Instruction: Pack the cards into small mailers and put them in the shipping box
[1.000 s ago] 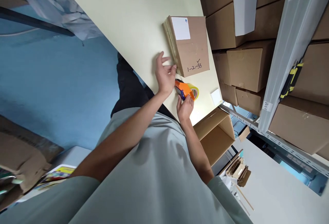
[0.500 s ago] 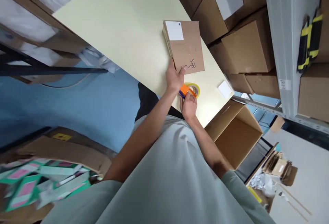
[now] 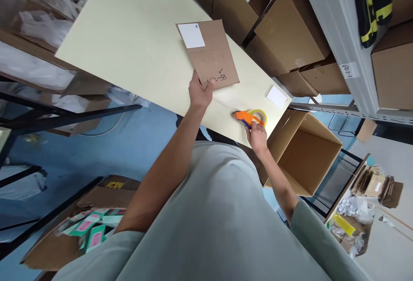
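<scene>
My left hand (image 3: 200, 93) grips the near edge of a brown cardboard packet (image 3: 214, 55), its thumb on top beside handwritten marks. A white label (image 3: 191, 35) is stuck on the packet's far left corner. To the right, my right hand (image 3: 257, 137) is closed on an orange tape dispenser (image 3: 245, 118) with a yellow-rimmed roll of tape. A faint clear strip seems to run from the dispenser toward the packet. Both hands are over the pale table (image 3: 129, 35).
A white card (image 3: 276, 97) lies at the table's right end. Beyond it stands an open cardboard box (image 3: 308, 160). Shelving (image 3: 342, 44) with cartons lines the far side. At lower left is a carton (image 3: 54, 246) of green and pink packages.
My right hand has moved right with the tape dispenser, away from my left hand. The packet is now tilted differently in my left hand, and the camera view has shifted.
</scene>
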`<state>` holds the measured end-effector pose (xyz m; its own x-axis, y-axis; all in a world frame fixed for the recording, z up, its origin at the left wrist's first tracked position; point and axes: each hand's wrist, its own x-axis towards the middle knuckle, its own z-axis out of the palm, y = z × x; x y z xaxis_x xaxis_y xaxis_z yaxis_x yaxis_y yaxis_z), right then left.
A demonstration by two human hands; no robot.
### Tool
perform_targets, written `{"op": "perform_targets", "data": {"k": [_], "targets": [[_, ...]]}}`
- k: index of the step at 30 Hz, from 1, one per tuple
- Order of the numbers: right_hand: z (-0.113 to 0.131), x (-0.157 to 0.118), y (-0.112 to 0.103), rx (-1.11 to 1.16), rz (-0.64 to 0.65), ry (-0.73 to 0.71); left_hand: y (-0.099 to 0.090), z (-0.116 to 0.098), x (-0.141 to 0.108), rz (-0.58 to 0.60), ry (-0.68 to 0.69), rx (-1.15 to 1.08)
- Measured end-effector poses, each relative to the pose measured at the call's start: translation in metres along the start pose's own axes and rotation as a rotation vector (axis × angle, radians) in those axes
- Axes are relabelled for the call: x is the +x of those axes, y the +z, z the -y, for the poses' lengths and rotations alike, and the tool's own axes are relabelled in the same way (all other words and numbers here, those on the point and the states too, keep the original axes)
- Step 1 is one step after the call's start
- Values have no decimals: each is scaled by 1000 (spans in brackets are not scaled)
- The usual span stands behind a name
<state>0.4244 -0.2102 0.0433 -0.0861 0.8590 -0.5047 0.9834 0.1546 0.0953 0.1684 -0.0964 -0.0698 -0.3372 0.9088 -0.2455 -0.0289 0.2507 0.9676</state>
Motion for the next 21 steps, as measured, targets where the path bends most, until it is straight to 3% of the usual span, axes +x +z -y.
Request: {"op": "perform_targets", "data": {"k": [4, 7, 10, 13, 16, 18, 21], "targets": [[-26, 57, -26, -48, -65, -4, 0, 1, 0, -2, 5, 1], [-31, 108, -45, -75, -86, -70, -1, 0, 2, 20, -14, 16], [-36, 138, -57, -99, -113, -165, -2, -2, 7, 39, -40, 27], [-40, 147, -64, -127, -134, -268, -13, -9, 17, 81, -57, 43], [-32, 142, -65, -151, -125, -376, -42, -27, 28, 179, -90, 108], [-14, 134, -61, -149, -115, -446, -69, -44, 37, 253, -113, 175], [33, 115, -49, -116, -96, -520, -103, -65, 50, 304, -99, 275]]}}
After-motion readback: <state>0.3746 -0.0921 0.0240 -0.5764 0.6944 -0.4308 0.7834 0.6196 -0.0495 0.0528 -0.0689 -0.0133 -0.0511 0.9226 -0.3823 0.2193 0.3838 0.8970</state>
